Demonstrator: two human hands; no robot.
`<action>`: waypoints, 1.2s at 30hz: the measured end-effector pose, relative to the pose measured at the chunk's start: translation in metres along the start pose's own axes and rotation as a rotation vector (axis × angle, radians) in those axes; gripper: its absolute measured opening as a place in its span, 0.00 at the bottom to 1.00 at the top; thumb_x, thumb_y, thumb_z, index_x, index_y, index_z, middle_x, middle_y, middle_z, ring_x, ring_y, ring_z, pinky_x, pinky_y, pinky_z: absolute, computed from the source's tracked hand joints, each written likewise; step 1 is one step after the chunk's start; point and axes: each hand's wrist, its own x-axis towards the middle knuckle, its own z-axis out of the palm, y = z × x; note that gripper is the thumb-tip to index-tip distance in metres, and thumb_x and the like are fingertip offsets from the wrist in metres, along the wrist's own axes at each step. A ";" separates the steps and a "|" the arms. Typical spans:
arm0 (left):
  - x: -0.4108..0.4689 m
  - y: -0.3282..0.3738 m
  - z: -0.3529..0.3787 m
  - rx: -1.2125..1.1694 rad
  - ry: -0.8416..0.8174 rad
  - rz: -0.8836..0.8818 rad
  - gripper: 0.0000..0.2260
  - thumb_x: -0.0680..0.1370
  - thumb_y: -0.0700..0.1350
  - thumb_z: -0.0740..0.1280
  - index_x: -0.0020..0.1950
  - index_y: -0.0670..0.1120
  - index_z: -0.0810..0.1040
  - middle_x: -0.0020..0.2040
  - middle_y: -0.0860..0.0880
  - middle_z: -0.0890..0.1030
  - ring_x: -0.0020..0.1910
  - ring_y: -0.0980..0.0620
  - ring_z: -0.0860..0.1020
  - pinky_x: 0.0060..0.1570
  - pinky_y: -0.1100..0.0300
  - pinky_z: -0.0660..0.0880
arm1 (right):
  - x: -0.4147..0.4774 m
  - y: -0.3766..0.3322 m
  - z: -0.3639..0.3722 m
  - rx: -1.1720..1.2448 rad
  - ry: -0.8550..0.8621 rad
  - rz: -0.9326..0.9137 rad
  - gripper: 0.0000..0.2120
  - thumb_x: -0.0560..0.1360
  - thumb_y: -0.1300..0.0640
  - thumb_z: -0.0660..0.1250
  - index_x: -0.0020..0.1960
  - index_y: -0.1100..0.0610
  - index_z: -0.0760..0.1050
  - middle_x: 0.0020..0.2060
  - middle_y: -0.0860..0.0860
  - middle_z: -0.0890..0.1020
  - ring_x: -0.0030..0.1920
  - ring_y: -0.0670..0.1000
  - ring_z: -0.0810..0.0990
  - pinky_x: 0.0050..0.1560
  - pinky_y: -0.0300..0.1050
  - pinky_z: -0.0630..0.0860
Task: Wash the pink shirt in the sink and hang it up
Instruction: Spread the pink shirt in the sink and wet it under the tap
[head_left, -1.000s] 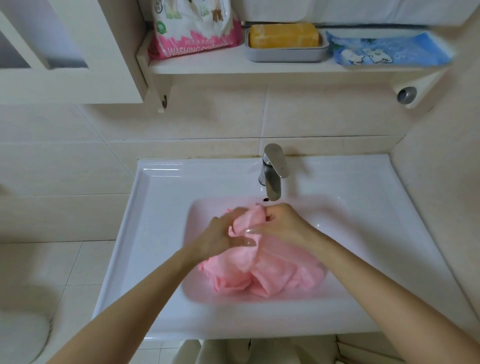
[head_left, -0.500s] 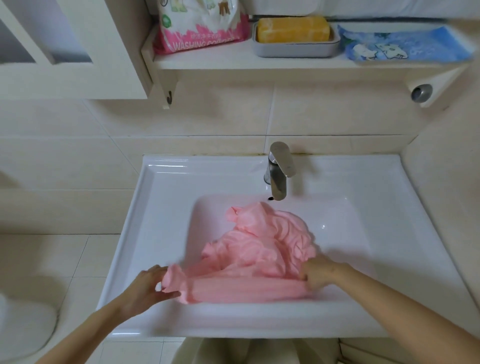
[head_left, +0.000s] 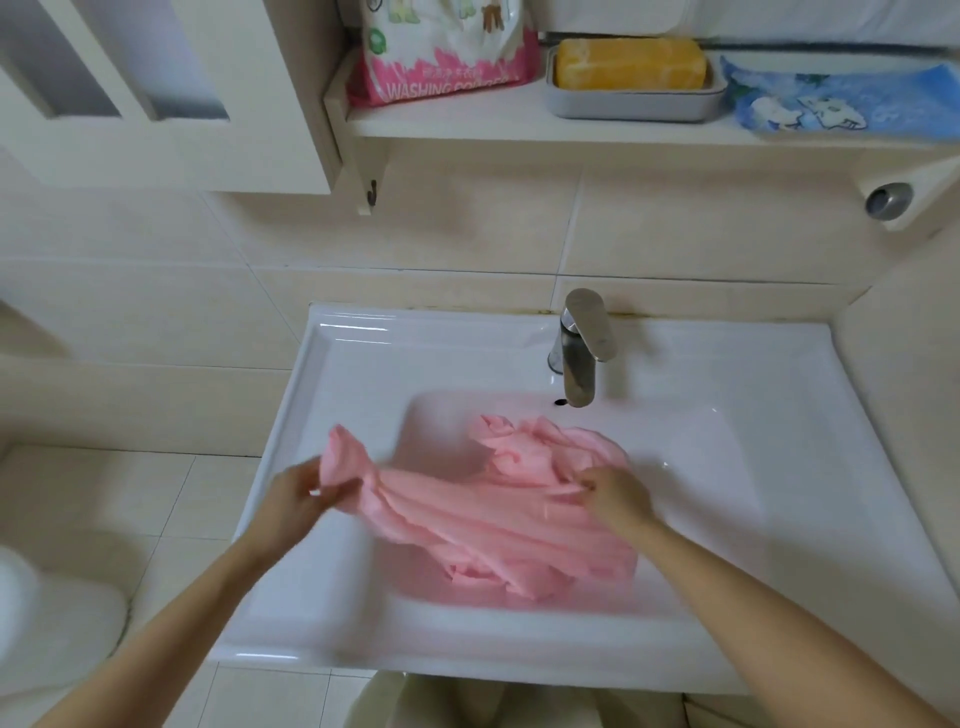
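Item: soft pink fabric shirt (head_left: 498, 519), lying in the basin of the white ceramic sink (head_left: 332, 374), one end drawn out over the left ledge
Left hand (head_left: 296, 499): fingers curled round that raised end
Right hand (head_left: 613, 496): pinching folds near the middle of the heap, below the chrome steel faucet (head_left: 579, 353); no running water visible
Change: a second ago both hands bunched the cloth together under the spout; half a second ago they had parted along the near edge; now the left end is lifted higher and the span is stretched
Reading: scrubbing paused, garment being opened out, probably for a fresh section or wringing; hanging not yet begun
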 end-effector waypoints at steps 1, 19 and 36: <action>0.005 0.001 -0.006 -0.066 0.089 -0.034 0.07 0.68 0.52 0.74 0.38 0.51 0.78 0.30 0.56 0.81 0.34 0.56 0.76 0.33 0.69 0.70 | 0.005 0.013 -0.015 0.135 0.068 0.071 0.08 0.74 0.54 0.68 0.36 0.47 0.74 0.34 0.44 0.76 0.38 0.50 0.75 0.33 0.42 0.65; 0.059 0.018 -0.031 -0.156 0.506 -0.102 0.18 0.65 0.54 0.65 0.42 0.38 0.74 0.34 0.41 0.73 0.36 0.45 0.68 0.30 0.54 0.62 | -0.068 -0.024 -0.184 0.974 0.227 -0.182 0.11 0.70 0.56 0.70 0.32 0.57 0.72 0.25 0.48 0.72 0.28 0.44 0.70 0.32 0.38 0.67; 0.060 -0.006 -0.016 0.019 0.658 -0.141 0.15 0.68 0.52 0.59 0.42 0.40 0.72 0.36 0.38 0.76 0.37 0.38 0.74 0.36 0.52 0.66 | -0.012 0.082 -0.043 -0.048 -0.234 0.142 0.29 0.72 0.57 0.66 0.70 0.41 0.66 0.59 0.51 0.78 0.57 0.56 0.79 0.54 0.46 0.75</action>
